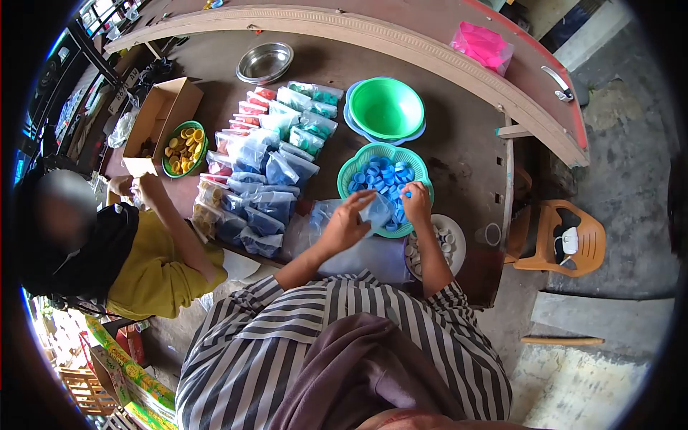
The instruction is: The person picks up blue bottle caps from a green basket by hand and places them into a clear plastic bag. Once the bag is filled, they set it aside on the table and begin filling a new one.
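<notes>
My left hand (346, 226) holds a clear plastic bag (378, 209) at the near edge of a light green basket (345, 166). Its thumb and fingers curve around the bag's side. My right hand (418, 206) is over the basket's right side, fingers pinched on a blue bottle cap (407, 193). Many more blue caps (383, 174) lie loose in the basket. Below my hands, flat clear plastic bags (369, 259) are spread at the table edge. By my right forearm sits a white plate (461, 252) with white caps on it.
Rows of filled bags (265, 168) with red, green, blue and yellow contents cover the table's left side. Behind stand a green bowl (387, 107) and a metal bowl (265, 63). At left, a co-worker (154, 265) sits beside yellow caps (185, 149) and a cardboard box (179, 100).
</notes>
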`<action>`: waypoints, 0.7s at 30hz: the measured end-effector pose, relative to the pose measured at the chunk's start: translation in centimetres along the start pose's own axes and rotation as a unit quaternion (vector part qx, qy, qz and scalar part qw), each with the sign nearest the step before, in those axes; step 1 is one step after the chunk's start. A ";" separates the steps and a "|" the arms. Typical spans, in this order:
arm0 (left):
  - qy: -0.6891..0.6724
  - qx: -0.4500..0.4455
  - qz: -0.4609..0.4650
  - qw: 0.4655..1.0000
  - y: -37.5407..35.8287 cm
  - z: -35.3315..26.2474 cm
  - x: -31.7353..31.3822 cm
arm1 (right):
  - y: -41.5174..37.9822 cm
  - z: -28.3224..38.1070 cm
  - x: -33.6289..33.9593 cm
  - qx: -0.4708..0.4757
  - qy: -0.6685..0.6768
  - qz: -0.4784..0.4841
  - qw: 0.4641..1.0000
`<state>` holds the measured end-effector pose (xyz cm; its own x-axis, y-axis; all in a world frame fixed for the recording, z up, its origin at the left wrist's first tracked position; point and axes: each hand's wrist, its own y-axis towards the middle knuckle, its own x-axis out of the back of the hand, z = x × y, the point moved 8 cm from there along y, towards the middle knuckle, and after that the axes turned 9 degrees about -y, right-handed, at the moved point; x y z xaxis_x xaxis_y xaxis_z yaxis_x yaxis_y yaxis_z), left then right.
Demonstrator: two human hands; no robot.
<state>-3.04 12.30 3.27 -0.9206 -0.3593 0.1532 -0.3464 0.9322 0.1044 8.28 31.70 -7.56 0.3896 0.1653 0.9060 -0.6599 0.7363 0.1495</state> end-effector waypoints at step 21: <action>-0.155 0.009 -0.062 0.986 2.4 -6.8 5.4 | -4.4 16.4 10.4 0.141 0.344 0.061 0.926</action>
<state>-7.63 12.36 10.99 -0.8807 -0.4429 -0.1680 -0.4606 0.8835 0.0852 4.73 19.45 7.71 0.5553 0.6863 0.4697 -0.8291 0.5008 0.2485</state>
